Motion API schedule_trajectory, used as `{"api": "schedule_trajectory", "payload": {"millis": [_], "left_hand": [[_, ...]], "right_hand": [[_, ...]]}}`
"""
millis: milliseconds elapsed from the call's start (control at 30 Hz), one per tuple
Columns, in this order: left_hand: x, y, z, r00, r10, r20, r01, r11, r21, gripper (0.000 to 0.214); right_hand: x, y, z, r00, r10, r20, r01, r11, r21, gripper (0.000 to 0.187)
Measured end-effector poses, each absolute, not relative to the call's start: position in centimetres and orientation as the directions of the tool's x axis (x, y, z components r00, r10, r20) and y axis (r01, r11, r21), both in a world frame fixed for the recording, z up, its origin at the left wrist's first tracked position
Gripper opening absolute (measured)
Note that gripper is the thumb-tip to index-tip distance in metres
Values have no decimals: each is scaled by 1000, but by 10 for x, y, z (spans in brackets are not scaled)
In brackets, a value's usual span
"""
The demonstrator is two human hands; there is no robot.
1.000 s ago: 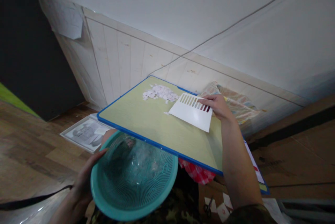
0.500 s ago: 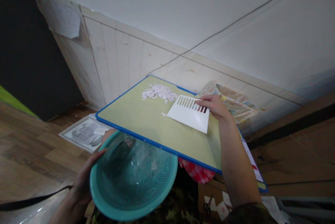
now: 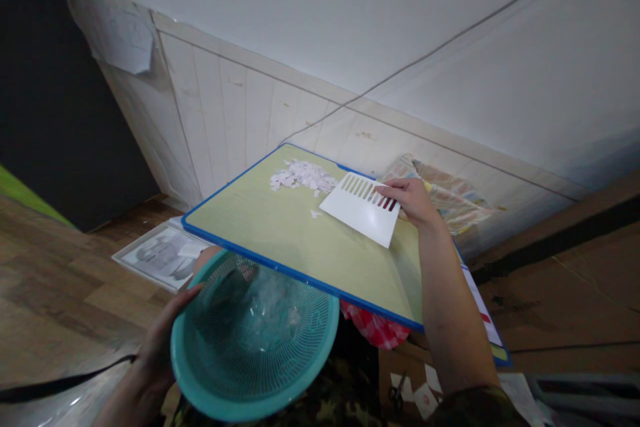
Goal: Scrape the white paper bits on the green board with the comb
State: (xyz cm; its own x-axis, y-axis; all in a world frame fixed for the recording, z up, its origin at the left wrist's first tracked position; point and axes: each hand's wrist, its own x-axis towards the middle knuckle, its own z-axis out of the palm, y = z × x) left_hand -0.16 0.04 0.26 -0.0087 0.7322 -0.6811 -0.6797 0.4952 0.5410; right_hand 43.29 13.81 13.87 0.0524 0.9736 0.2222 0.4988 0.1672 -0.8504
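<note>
My right hand (image 3: 407, 200) grips a white slotted card (image 3: 363, 210) by its upper right edge, tilted over the board. The card's left edge is close to a heap of small white paper scraps (image 3: 304, 176) on the yellow-green board with a blue rim (image 3: 265, 220). One loose scrap (image 3: 315, 214) lies just left of the card. My left hand (image 3: 173, 314) is closed on the left rim of a turquoise plastic colander (image 3: 255, 407), held under the board's front edge. Some clear, shiny material (image 3: 273, 310) lies inside the colander.
A wall with white panelling (image 3: 240, 100) and a cable stands behind the board. At left, a flat white box (image 3: 160, 254) is on the wooden floor. Red checked cloth (image 3: 375, 327) shows below the board, with scissors (image 3: 397, 395) and paper pieces (image 3: 425, 400) lower right.
The slotted card has tilted a little, its lower right corner rising and shifting left. The loose scrap has come free of the card's edge. My left hand and the colander are nearly unmoved.
</note>
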Motion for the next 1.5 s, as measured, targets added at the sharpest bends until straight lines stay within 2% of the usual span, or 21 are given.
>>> {"api": "schedule_trajectory", "payload": {"millis": [133,267,467,600,767,1000,1133,1367,1500], "left_hand": [[-2,0,4,-20,751,-660,-643,495,584,6],[-2,1,4,-24,777,-629,-618,483,621,5],[0,0,6,-12,752,-659,-656,492,573,4],[1,-1,8,-4,745,-668,-671,493,554,5],[0,0,5,-20,768,-640,-657,472,587,13],[-2,2,1,6,761,-648,-670,484,563,6],[-5,1,-3,-9,782,-624,-665,461,587,8],[-16,4,-37,40,777,-628,-643,501,579,17],[-20,7,-50,64,789,-611,-622,510,595,22]], "right_hand": [[431,138,138,60,978,198,496,143,-856,37],[418,137,136,-32,995,91,509,95,-856,42],[417,137,135,-79,996,-45,475,-2,-880,46],[433,137,138,-60,998,-12,424,15,-905,44],[440,141,135,-44,998,-34,459,-10,-889,40],[445,136,140,-26,997,-78,521,-53,-852,37],[459,123,157,-3,998,-64,607,-49,-793,38],[488,102,189,15,999,-28,800,-29,-599,35],[488,98,199,47,999,26,784,-21,-620,35]]}}
